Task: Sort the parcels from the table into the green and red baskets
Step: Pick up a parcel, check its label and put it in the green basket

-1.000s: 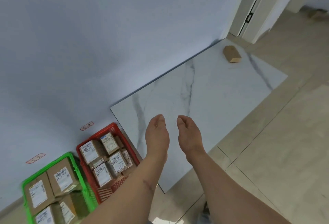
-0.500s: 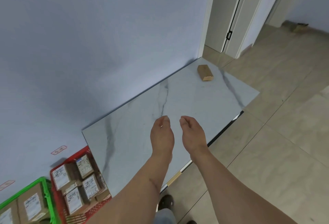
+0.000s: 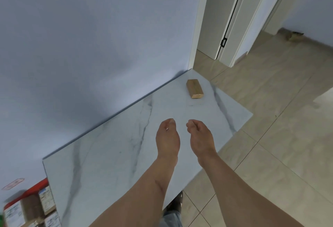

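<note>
At the far left, low in the head view, the red basket (image 3: 34,189) shows only a strip of its plastic rim, and brown cardboard parcels (image 3: 29,207) with white printed labels are packed tightly inside it. A sliver of green at the very edge may be the green basket, though too little shows to be sure. On the pale wall just above sits a small red-bordered sticker (image 3: 13,184), its print unreadable.

The table (image 3: 108,154) is a smooth, glossy white slab with grey marble veining, thin-edged and set flush against the wall. Above its middle hang both hands, neither touching anything. The left hand (image 3: 167,139) has its fingers loosely curled with the tips drawn together; the right hand (image 3: 200,137), just beside it, is loosely curled the same way and holds nothing.

The last parcel (image 3: 194,89) lies alone near the table's far right corner, well apart from both hands: a small brown box, flat-faced and sharp-edged, seemingly wrapped in shiny tape.

Judged from this, the sort is nearly finished and the step in hand is reaching for that final box. The next move calls for stretching forward and right, spreading the fingers over its rigid sides, and reading its label to choose a basket
</note>
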